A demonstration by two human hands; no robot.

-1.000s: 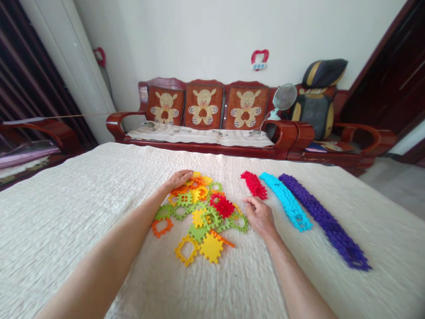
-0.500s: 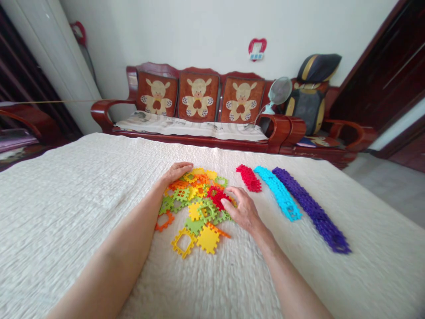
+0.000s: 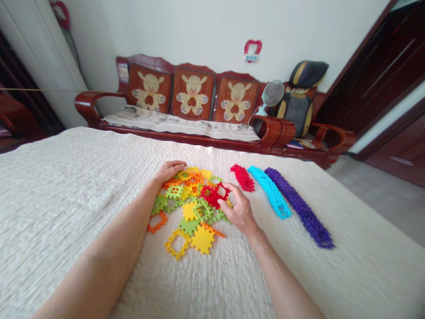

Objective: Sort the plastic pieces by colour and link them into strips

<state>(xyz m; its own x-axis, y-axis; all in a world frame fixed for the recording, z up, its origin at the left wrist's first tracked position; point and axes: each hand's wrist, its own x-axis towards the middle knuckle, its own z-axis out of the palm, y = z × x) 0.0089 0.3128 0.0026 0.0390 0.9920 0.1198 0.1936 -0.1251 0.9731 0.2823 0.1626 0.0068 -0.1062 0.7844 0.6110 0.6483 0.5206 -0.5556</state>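
A loose pile of notched plastic building tiles in yellow, green, orange and red lies on the pale quilted cover. At the pile's far left edge rests my left hand, open, its fingers stretched out and holding nothing. My right hand is closed at the pile's right side, thumb and fingers pinching a red square tile with a window opening. Another red tile lies just left of it. Nearest me are a yellow frame tile and a solid yellow tile.
Right of the pile lie a short red row of tiles, a longer light-blue row and a long purple row. Beyond the cover's far edge stand a wooden sofa with bear cushions, a small fan and a massage chair pad.
My right hand has closed on a red tile and tilts it up from the pile. The left hand stays at the pile's edge. The whole view has shifted slightly.
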